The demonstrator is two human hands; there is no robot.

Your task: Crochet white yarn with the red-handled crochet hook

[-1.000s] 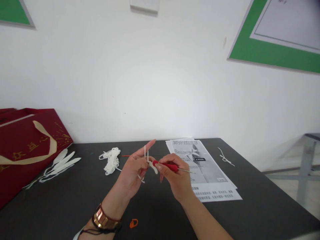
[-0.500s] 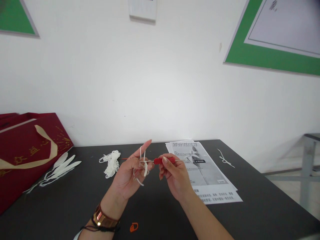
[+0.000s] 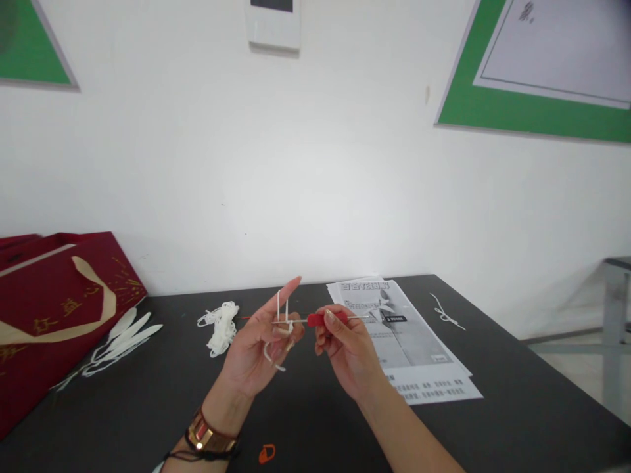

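My right hand [image 3: 348, 345] is closed round the red handle of a crochet hook [image 3: 315, 320], whose metal shaft points left toward my other hand. White yarn [image 3: 286, 309] loops over the raised index finger of my left hand [image 3: 256, 348] and meets the hook's shaft. Thumb and other fingers of that hand are curled in on the yarn near the hook; a loose tail hangs below them. How much crocheted work the fingers cover, I cannot tell. Beside my left hand lies a bundle of white yarn [image 3: 221, 327] on the table.
Printed sheets [image 3: 419, 341] lie right of my hands on the black table [image 3: 315, 420]. A short piece of white yarn [image 3: 446, 315] is farther right. White crocheted petals [image 3: 123, 335] lie by a dark red bag [image 3: 64, 295] at left. An orange stitch marker [image 3: 267, 453] lies near the front.
The hook's shaft, hidden at first, now lies level across my left fingers through the yarn. My right hand has turned and the small white piece at the fingers shows less. The view has tilted up slightly.
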